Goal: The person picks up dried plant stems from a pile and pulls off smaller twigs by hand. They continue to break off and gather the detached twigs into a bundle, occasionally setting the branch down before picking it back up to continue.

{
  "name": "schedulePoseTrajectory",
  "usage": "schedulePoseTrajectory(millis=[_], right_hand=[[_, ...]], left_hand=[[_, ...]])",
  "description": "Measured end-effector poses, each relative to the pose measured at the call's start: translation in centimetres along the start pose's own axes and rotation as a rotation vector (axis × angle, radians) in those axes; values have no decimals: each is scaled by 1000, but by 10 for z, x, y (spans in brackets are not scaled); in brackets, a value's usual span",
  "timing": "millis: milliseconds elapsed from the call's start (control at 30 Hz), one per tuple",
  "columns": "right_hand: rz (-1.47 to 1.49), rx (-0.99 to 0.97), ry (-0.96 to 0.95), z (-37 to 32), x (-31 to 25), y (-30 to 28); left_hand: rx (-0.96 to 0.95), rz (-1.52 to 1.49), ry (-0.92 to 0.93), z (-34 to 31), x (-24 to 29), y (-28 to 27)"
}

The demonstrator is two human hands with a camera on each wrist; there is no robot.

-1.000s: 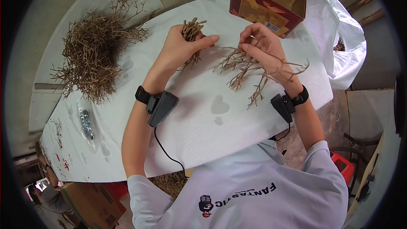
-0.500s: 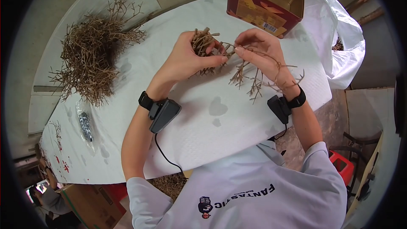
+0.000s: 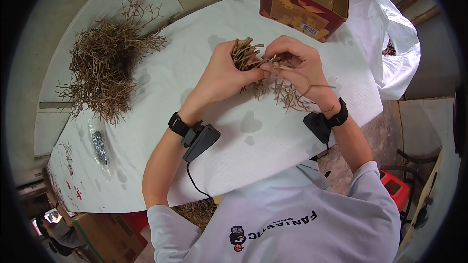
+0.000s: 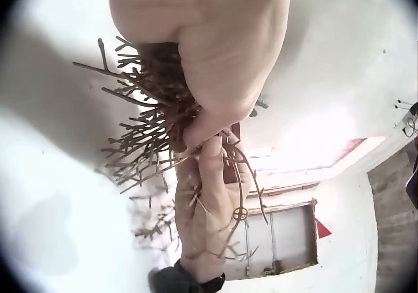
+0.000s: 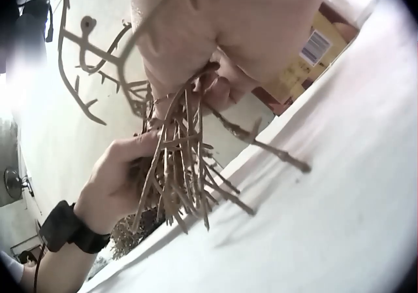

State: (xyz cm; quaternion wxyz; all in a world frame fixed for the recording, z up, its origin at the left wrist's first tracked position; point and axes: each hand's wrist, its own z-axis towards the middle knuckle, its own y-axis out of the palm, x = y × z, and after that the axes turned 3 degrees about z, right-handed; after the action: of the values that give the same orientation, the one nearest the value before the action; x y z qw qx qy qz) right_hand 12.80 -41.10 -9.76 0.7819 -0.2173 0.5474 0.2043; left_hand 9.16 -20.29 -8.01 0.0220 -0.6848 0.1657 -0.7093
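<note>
We look down on a surface [image 3: 234, 165] covered in white, reaching across most of the head view. Along its near edge is our pale shirt [image 3: 297, 214], with dark lettering and a small printed figure. On the right a white plastic bag [image 3: 400, 68] bulges open, some brown twigs showing inside. A large, tangled heap of dry brown twigs [image 3: 102, 63] sits at the left. At the far edge, toward the right, stands an open red and gold tin [image 3: 292, 13] with a barcode on its side. Between heap and tin, our hands are close together above the white cover, the fingertips nearly meeting. Our left hand [image 3: 219, 77] grips a bundle of twigs [image 3: 243, 54], stem ends up, thumb toward the right hand. Our right hand [image 3: 304, 70] pinches a branched sprig [image 3: 292, 98] beside the bundle, its thin branches spreading below and across the palm side. Near the heap lies a clear packet [image 3: 99, 147] with dark contents, and beyond it, small red flecks [image 3: 76, 193].
</note>
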Motion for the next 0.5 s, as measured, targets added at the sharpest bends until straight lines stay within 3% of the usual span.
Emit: schedulePoseTrajectory(millis=[200, 267, 500], right_hand=[[141, -37, 222, 4, -6, -14], [80, -90, 301, 5, -3, -18], [116, -72, 256, 5, -3, -10]], left_hand=[[-1, 137, 50, 3, 3, -13], [-11, -1, 71, 3, -4, -11], [-10, 38, 38, 3, -9, -12]])
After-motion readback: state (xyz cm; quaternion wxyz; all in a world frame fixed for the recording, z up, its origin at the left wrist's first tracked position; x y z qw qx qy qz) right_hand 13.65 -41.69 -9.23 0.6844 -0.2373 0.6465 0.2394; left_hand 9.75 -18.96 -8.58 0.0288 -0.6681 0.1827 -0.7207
